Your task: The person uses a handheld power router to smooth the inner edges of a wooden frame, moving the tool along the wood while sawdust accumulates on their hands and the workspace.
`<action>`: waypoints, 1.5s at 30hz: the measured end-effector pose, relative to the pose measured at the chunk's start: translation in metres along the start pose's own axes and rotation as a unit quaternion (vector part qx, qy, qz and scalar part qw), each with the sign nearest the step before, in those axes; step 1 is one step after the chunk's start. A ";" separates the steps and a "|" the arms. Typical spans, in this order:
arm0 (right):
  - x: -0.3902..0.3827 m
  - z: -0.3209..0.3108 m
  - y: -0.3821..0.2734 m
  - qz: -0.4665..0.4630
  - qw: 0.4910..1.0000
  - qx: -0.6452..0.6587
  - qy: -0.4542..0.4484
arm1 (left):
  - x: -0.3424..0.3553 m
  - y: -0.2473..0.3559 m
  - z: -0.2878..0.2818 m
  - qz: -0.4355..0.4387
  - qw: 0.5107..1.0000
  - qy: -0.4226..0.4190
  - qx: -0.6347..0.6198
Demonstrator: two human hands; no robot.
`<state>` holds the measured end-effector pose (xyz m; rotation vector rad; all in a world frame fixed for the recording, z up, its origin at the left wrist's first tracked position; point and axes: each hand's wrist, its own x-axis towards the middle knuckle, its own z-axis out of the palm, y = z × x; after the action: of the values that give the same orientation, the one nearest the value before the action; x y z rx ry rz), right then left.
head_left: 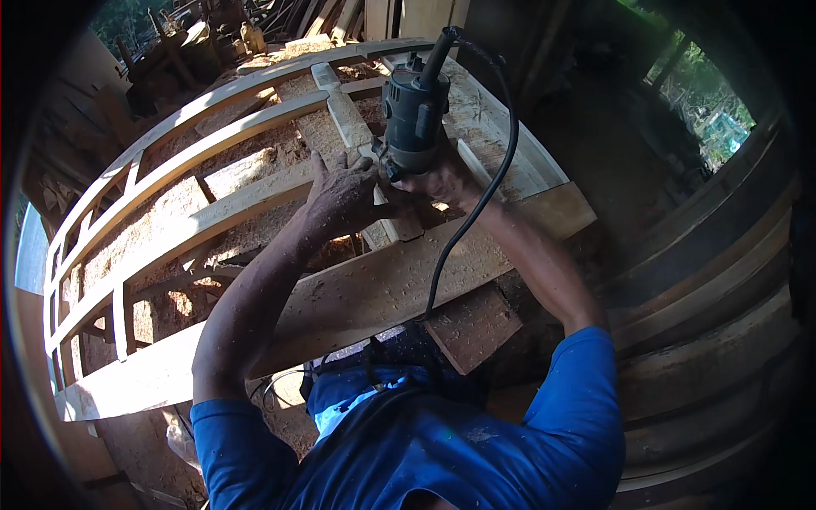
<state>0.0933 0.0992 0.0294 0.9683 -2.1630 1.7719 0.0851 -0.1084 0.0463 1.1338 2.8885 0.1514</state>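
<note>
A dark handheld router [412,115] with a black cord [491,183] stands upright over a light wooden cross piece [347,115] of a slatted wooden frame [212,214]. My right hand [442,183] is closed on the router's lower body, its fingertips partly hidden. My left hand [344,191] rests just left of the router's base with fingers apart on the wood, the thumb reaching rightward. Sawdust coats the fingers and lies between the slats.
A wide front board [323,306] runs along the frame's near edge, with a brown block [472,327] below it. Stacked boards and timber scraps [289,25] lie behind the frame. Dark planks [697,357] line the right, and a pale sheet [30,255] stands at far left.
</note>
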 end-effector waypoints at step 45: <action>0.159 -0.051 0.119 -0.054 0.965 -0.062 0.250 | 0.072 -0.095 0.026 -0.163 0.968 0.060 -0.181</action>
<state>-0.1117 0.0968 0.0304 0.5234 -1.8342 1.5937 -0.0299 -0.1269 0.0103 0.6023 2.9244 0.7204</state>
